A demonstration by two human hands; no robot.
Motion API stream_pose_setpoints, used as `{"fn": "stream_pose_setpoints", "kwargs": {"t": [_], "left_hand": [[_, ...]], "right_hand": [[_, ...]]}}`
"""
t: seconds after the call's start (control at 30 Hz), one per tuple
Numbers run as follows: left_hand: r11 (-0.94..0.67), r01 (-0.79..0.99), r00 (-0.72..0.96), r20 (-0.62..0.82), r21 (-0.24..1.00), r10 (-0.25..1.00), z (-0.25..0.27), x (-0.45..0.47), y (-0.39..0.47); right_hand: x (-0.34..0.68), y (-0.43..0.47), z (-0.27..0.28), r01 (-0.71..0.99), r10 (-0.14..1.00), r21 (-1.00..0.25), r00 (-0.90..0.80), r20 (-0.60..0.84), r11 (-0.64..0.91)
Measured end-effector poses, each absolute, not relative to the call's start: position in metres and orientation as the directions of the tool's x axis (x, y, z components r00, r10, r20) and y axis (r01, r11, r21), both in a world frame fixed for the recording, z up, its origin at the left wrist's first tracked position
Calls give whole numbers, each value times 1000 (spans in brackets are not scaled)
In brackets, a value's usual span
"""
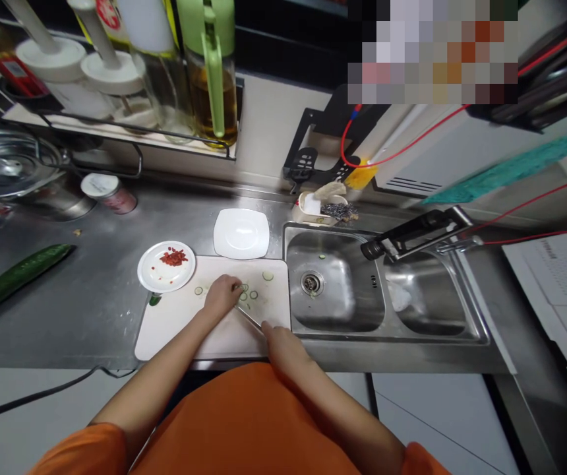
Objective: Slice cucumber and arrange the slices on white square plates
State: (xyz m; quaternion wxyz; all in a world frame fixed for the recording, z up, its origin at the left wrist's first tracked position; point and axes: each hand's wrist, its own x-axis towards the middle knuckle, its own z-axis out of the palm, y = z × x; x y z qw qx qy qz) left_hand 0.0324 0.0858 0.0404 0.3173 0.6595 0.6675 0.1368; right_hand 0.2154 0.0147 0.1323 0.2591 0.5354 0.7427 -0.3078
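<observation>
My right hand [283, 344] grips a knife [250, 318] by its handle, and the blade points up and left across the white cutting board [169, 333]. At the knife's tip end, my left hand [222, 295] is closed with its fingers bent down; whatever is under them is hidden. Thin cucumber slices [254, 295] lie just right of my left fingers, and a larger slice [268, 276] rests near the board's upper right. A dark green cucumber end [154, 299] sits by the board's left edge. Overlapping the upper left corner is a white plate [148, 274] with chopped red pieces [173, 256].
Behind the board stands a white square dish [241, 233]. A whole cucumber [16, 280] lies at far left, near a steel pot [60, 198] and a small jar [110, 192]. The double sink [335, 330] adjoins the board's right side. Bottles [214, 86] fill a wall shelf above.
</observation>
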Motion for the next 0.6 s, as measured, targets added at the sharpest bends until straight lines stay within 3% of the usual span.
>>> {"fn": "stream_pose_setpoints", "kwargs": {"t": [0.3,0.6], "left_hand": [[278,638,-38,-331,718,943,48,28,78],[454,580,-186,-433,676,882,45,-7,52]], "right_hand": [[218,16,131,955,618,-206,-296,-728,215],[221,21,123,958,637,-209,-288,-715,197]]}}
